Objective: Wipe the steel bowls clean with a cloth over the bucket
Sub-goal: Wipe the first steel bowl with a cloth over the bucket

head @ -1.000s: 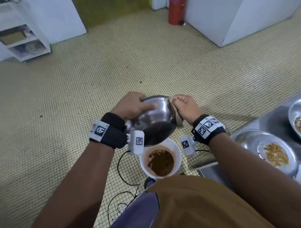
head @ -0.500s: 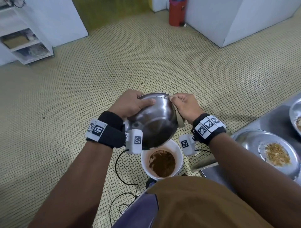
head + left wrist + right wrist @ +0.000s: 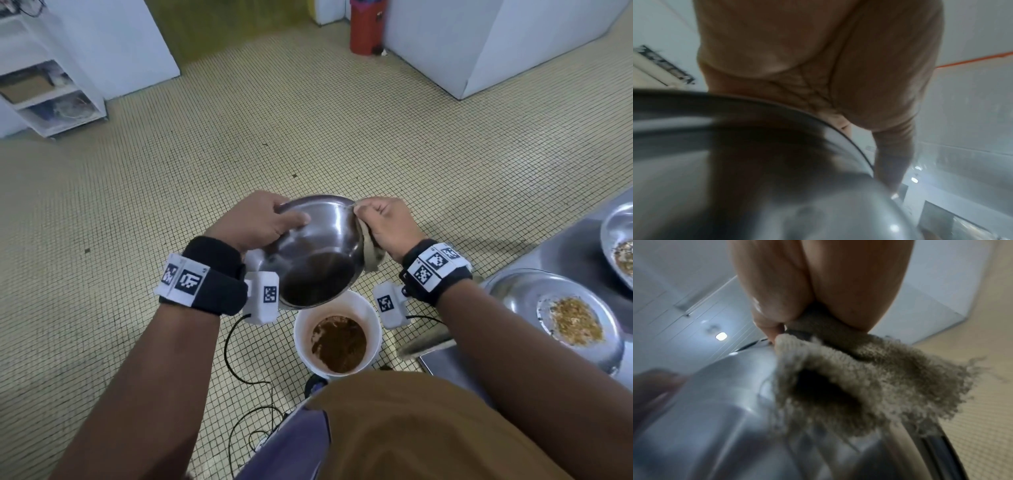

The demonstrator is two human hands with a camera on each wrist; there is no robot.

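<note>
The left hand [image 3: 255, 222] is holding a steel bowl [image 3: 318, 253] by its rim, tipped, right over the white bucket [image 3: 337, 334]. The right hand [image 3: 388, 224] is squeezing a grey cloth [image 3: 869, 386] vs. the bowl's right rim.

the floor [image 3: 239, 164] is laid with small pale yellow mosaic tiles. a white bucket [image 3: 371, 317] stands on it near the person's feet, holding brown slop. black cables [image 3: 229, 356] loop over the tiles just left of the bucket. farther off, a red bin [image 3: 365, 27] stands by a white wall, and a white shelf unit [image 3: 51, 99] stands at the far left. at the right, a steel counter [image 3: 561, 253] carries a steel plate [image 3: 513, 291] with yellowish crumbs, and another steel dish [image 3: 613, 233] with scraps sits at the frame's edge.
</note>
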